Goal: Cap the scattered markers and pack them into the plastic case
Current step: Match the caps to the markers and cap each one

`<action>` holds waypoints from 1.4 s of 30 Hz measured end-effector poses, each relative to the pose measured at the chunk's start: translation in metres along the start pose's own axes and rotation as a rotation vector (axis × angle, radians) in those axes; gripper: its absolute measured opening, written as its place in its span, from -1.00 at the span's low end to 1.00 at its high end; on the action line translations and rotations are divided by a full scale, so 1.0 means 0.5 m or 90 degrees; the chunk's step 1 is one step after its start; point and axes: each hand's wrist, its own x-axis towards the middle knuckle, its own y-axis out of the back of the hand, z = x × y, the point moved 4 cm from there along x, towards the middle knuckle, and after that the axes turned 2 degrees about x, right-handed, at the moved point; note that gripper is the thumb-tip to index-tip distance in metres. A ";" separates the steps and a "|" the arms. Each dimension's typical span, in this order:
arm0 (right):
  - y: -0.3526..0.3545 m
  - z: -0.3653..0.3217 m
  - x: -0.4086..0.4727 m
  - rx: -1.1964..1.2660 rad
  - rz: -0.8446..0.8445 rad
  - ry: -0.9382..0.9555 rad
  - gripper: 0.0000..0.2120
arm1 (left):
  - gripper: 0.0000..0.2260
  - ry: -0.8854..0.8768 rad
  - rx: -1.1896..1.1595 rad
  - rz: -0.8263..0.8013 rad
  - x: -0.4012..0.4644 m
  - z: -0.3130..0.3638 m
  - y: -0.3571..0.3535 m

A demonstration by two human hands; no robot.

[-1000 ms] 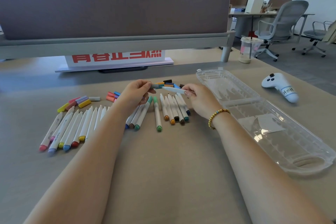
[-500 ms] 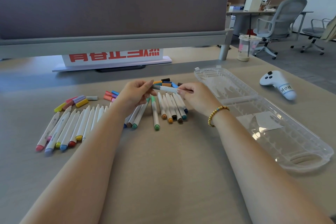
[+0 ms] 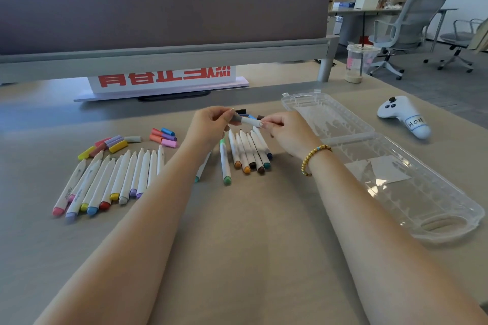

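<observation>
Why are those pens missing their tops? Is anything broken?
Nothing looks broken. The pens lie uncapped because their caps sit loose beside them. The left hand and right hand hold one pen. The case lies open.

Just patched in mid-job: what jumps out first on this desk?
Centre, both hands meet over the table: the left hand and right hand hold one marker with a grey cap between them. Left of them lies a row of uncapped markers with loose caps behind. On the right, the clear case lies open, no markers in it.
</observation>
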 end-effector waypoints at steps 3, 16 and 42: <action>-0.005 -0.001 0.002 -0.005 0.024 0.000 -0.76 | -0.76 0.004 -0.011 0.020 0.004 -0.002 -0.004; -0.005 0.028 -0.001 -0.426 0.051 -0.066 -0.82 | -0.72 -0.051 0.329 0.040 -0.003 -0.025 -0.005; -0.014 0.120 0.089 -0.249 0.034 -0.176 -0.61 | -0.71 -0.065 0.417 -0.006 0.093 -0.020 -0.018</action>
